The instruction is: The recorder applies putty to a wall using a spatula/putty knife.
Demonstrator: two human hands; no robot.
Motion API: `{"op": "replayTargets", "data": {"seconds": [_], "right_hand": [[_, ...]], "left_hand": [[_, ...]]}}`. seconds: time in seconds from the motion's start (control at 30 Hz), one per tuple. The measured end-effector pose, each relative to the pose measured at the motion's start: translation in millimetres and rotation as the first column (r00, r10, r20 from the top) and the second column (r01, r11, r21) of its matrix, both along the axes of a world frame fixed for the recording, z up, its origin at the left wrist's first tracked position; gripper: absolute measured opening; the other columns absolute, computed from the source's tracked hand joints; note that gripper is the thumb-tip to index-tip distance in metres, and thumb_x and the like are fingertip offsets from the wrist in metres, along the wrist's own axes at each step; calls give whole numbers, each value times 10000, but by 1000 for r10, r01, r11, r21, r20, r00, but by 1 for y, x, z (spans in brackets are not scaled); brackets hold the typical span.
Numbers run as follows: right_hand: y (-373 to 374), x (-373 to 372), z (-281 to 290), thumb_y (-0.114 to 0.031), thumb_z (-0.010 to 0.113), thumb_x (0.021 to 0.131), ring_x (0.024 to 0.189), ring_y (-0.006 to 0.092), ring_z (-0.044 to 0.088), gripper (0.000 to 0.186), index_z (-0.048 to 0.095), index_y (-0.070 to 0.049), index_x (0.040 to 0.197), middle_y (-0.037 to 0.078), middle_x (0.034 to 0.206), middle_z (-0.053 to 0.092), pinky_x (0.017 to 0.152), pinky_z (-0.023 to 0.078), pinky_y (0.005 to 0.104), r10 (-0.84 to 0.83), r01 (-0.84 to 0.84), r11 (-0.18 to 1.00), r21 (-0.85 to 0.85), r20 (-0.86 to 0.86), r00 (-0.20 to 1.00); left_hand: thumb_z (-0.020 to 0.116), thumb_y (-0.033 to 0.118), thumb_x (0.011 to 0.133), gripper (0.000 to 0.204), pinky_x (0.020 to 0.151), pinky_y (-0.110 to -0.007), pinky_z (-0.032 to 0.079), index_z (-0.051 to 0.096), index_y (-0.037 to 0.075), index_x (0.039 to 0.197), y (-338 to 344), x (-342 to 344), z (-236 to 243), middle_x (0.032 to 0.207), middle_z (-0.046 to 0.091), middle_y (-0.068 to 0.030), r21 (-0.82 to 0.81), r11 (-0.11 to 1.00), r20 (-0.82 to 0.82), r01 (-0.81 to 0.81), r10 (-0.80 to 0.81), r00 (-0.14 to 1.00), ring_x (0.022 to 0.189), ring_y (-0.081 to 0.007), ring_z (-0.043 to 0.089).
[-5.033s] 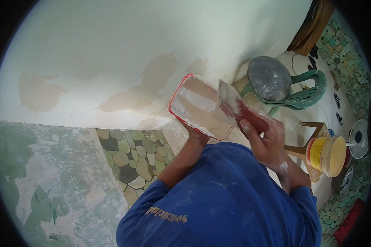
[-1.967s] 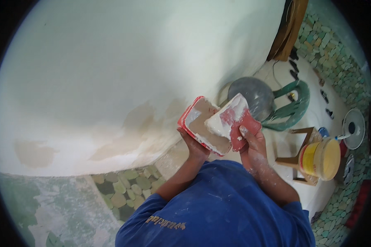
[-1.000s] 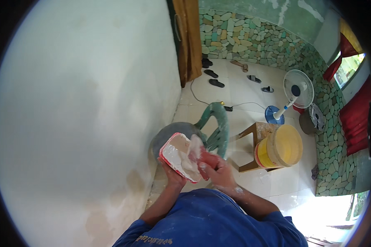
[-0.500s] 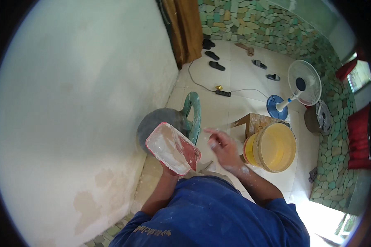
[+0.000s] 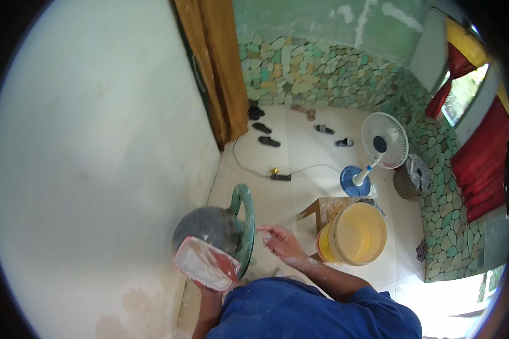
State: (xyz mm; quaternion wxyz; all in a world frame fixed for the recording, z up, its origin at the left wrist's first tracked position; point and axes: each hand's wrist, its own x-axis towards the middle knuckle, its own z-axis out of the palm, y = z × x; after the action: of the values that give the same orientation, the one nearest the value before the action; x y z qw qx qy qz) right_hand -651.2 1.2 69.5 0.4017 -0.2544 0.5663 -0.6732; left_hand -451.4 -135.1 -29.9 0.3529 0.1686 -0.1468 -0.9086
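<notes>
My left hand [image 5: 210,289] is closed under a red plastic tub [image 5: 235,264], mostly hidden by it. White paste [image 5: 201,264] coats the tub's inside, with bare red showing toward its right end. My right hand [image 5: 283,244] is held in the air just right of the green backrest, index finger stretched out and thumb apart. White smears mark its fingers and wrist, and I see nothing held in it. Behind the tub stands a chair with a round grey seat [image 5: 206,226] and a curved green backrest [image 5: 247,217].
A yellow bucket [image 5: 329,240] is by a wooden stool [image 5: 326,210] on the right. Beyond are a standing fan [image 5: 384,140], a power strip [image 5: 280,177] with its cord, and several sandals [image 5: 270,141]. The pale wall [image 5: 96,169] with damp-looking patches rises close on my left.
The view has tilted up, so the room sits lower in the picture. The left hand still carries the tub. My right hand stays raised near the green backrest, its index finger still stretched out.
</notes>
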Motion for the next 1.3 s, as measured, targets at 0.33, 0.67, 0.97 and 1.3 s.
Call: {"op": "replayTargets", "data": {"seconds": [0.33, 0.67, 0.97, 1.3], "right_hand": [[-1, 3, 15, -215, 484, 959, 550, 31, 400, 295, 539, -71, 1211, -14, 730, 499, 473, 329, 182, -46, 46, 999, 1, 21, 999], [6, 12, 15, -258, 491, 959, 541, 14, 390, 300, 558, -95, 1201, -43, 713, 494, 479, 312, 171, -125, 125, 990, 61, 2, 992], [5, 22, 20, -190, 482, 959, 571, 40, 417, 286, 533, -67, 1212, -15, 734, 490, 515, 362, 192, -160, 157, 985, 77, 39, 986], [38, 33, 14, -180, 470, 965, 583, 56, 442, 275, 534, -49, 1199, -4, 741, 507, 521, 370, 190, -271, 268, 961, 71, 42, 962]], "left_hand": [[504, 591, 831, 664, 862, -520, 477, 409, 150, 1318, -21, -18, 34, 1253, 497, -79, 175, 984, -160, 10, 19, 987, 1076, -329, 546], [524, 618, 800, 704, 895, -523, 456, 417, 161, 1324, -41, -21, 1, 1256, 515, -97, -75, 961, -185, 266, -275, 943, 1115, -331, 528], [516, 593, 829, 654, 883, -493, 469, 425, 156, 1308, -37, -25, 15, 1250, 510, -82, 6, 957, -143, 290, -287, 947, 1107, -309, 530], [424, 662, 829, 706, 1017, -506, 358, 416, 172, 1338, -16, -64, 4, 1311, 484, -61, 149, 850, -151, 506, -486, 861, 1192, -310, 463]]}}
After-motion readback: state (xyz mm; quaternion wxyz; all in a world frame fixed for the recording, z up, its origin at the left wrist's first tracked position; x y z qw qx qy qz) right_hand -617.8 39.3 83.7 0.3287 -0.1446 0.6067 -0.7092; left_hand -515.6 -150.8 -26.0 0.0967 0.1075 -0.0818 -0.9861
